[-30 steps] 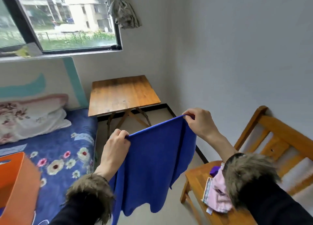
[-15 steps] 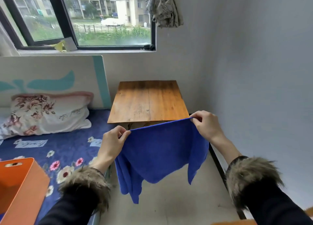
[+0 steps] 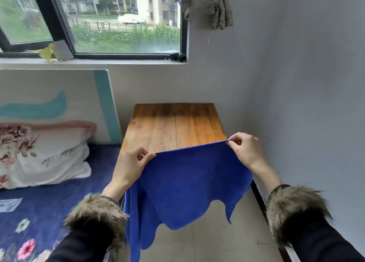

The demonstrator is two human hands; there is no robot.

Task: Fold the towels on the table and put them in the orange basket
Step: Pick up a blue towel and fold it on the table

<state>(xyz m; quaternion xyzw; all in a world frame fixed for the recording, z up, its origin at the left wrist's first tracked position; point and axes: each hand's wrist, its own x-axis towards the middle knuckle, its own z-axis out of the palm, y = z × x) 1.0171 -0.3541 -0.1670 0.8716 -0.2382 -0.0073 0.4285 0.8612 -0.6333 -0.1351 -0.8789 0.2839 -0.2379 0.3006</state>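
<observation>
Cursive lettering is showing on the floral pillow [image 3: 42,153], too slanted to read with any certainty, and a pale label [image 3: 9,204] is lying on the navy flowered bedspread [image 3: 59,202] with print too small to make out. The left hand [image 3: 131,167] is pinching one top corner of the blue towel [image 3: 189,184], thumb and curled fingers closing on the edge. The right hand [image 3: 245,150] is pinching the other top corner the same way. Between them the towel is stretching out and hanging in the air, its upper edge over the near end of the wooden table [image 3: 175,123], its lower hem drooping in waves toward the floor. Fur cuffs [image 3: 296,208] are ringing both wrists.
</observation>
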